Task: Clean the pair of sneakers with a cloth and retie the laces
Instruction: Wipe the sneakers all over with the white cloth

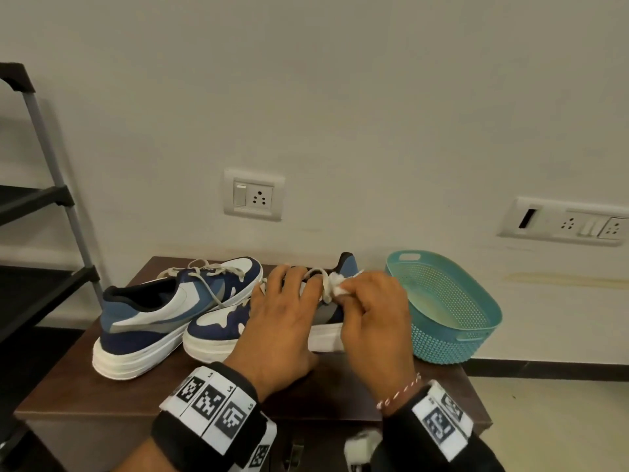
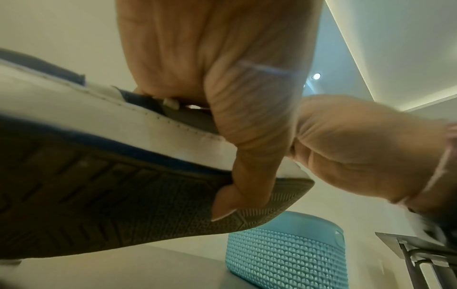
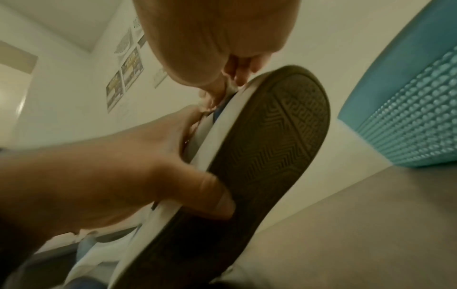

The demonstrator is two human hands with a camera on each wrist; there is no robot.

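Tabletop (image 1: 68, 386): L hand (image 1: 275, 332) holds sneaker (image 1: 218, 328); R hand (image 1: 374, 308) pinches cloth (image 1: 340, 284).

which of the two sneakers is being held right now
The sneaker nearer the teal basket: the right-hand sneaker. The left hand grips it, thumb under its sole, tilting it up. The other sneaker stands untouched on the table.

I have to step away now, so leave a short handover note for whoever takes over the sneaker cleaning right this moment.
Left hand grips the near sneaker, thumb under its sole, tilted up off the table.
Right hand pinches the white cloth against that sneaker's upper by the laces.
The other sneaker sits on the table behind, laces loose.
The teal basket stands on the right.
Done: wiping under way. Left: finish both sneakers, retie laces.
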